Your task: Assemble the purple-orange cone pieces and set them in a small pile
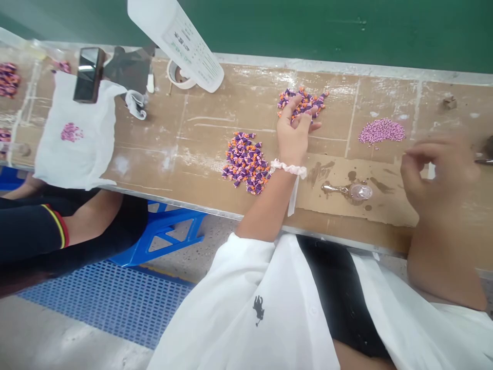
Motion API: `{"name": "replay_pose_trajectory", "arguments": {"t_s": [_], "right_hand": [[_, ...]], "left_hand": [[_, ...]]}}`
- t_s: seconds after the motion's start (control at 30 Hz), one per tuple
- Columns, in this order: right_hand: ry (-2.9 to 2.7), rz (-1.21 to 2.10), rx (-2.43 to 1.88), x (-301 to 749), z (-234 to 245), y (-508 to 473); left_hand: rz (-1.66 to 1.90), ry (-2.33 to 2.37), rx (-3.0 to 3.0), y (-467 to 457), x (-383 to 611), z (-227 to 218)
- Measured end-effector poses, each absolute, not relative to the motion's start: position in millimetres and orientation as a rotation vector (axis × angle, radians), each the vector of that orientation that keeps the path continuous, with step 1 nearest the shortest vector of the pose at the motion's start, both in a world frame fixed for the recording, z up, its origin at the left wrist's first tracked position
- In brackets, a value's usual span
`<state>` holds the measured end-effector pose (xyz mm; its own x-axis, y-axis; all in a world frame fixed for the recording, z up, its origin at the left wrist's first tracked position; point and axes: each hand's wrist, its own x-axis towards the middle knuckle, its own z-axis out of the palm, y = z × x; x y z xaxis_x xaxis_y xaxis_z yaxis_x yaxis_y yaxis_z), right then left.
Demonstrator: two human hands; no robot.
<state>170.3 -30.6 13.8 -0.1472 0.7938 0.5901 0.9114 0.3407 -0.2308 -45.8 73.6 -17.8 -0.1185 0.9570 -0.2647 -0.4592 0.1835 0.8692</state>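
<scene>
Fingers of left hand (295, 128) pinch together on purple-orange pieces (308, 100), heap lying under fingertips; we judge them light, small, loose, best nipped at edges; right hand (439, 169) blurred, we cannot tell grip.

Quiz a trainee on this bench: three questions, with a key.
1. True or false: the left hand touches the far purple pile.
2. Which pile lies nearest the right hand? A) pink pile B) near purple pile C) far purple pile
3. Fill in: the phone rests partly on a white ____.
Key: 1 true; 2 A; 3 cloth.
</scene>
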Motion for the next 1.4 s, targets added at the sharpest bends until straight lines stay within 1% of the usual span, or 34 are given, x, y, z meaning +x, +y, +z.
{"name": "replay_pose_trajectory", "arguments": {"t_s": [0.13,0.23,0.3,0.4,0.43,0.5,0.57,0.63,0.7,0.77,0.83,0.9,1.13,1.4], "right_hand": [[-2.417,0.187,-1.544,182.8,12.8,-29.9],[-2.566,0.335,-1.587,185.2,6.5,-30.6],[-2.559,0.275,-1.591,185.3,2.1,-31.5],[-2.530,0.067,-1.532,185.1,-2.2,-32.9],[-2.521,0.006,-1.502,184.9,-2.9,-33.1],[-2.494,-0.082,-1.441,184.0,-3.2,-32.6],[-2.465,-0.152,-1.386,182.4,-2.3,-31.1],[-2.445,-0.226,-1.340,180.6,-0.9,-29.3],[-2.421,-0.299,-1.320,179.3,-0.1,-27.8],[-2.402,-0.346,-1.320,178.8,-0.7,-26.8],[-2.391,-0.360,-1.328,178.8,-2.2,-26.5],[-2.384,-0.361,-1.333,178.8,-3.5,-26.7],[-2.349,-0.310,-1.370,177.2,-0.7,-28.2],[-2.177,-0.072,-1.632,192.3,-14.1,-17.4]], "left_hand": [[1.269,1.102,0.759,55.6,-42.1,-8.1],[1.216,1.082,0.920,47.9,-42.4,-7.7],[1.193,1.115,1.089,45.9,-43.9,-8.7],[1.057,1.192,1.487,44.5,-44.9,-6.5],[0.951,1.217,1.649,44.4,-45.0,-4.4],[0.632,1.278,1.940,45.7,-46.9,1.5],[0.332,1.398,2.072,49.6,-55.8,8.3],[0.245,1.620,2.043,55.4,-74.6,14.8],[0.309,1.936,1.938,61.1,-100.7,19.6],[0.133,2.136,1.805,65.1,-126.7,21.8],[-0.122,2.126,1.710,66.8,-145.2,21.5],[-0.232,2.095,1.677,66.7,-152.9,20.1],[-0.274,2.172,1.641,67.6,-137.6,16.4],[-0.234,2.172,1.668,70.4,-134.0,13.5]]}}
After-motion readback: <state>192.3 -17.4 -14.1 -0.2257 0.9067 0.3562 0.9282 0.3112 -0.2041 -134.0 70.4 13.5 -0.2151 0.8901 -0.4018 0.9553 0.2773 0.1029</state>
